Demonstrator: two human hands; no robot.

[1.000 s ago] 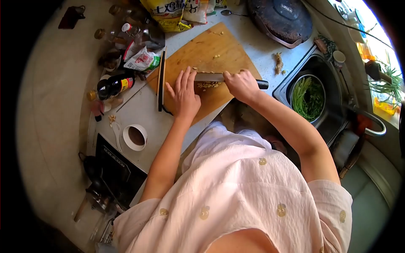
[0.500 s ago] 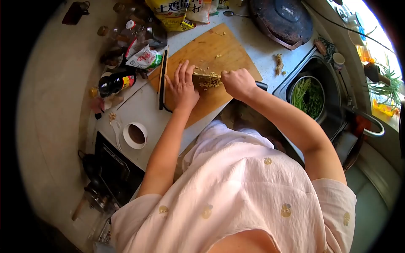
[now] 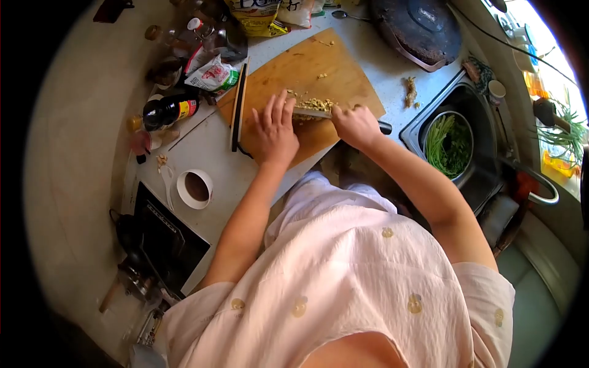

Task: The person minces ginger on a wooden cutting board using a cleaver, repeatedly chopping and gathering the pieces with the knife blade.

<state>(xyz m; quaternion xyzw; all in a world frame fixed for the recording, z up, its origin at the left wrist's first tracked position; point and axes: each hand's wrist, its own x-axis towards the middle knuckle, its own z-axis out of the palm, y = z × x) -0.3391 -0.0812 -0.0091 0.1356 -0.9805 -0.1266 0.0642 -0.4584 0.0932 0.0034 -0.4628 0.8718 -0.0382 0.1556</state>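
My right hand is closed around the black handle of a kitchen knife, whose blade points left across the wooden cutting board. My left hand has its fingers stretched out at the far end of the blade; whether the fingertips press on it is hard to see. Finely chopped yellowish bits lie along the blade's far side. A few more bits are scattered farther up the board.
Left of the board are bottles, including a dark sauce bottle, and a seasoning bag. A white cup of brown liquid stands near the stove. At right, a sink holds a bowl of greens. A round dark appliance sits behind.
The knife and both hands have shifted slightly right and toward me. The blade now lies on the near side of the chopped bits, and more of them show.
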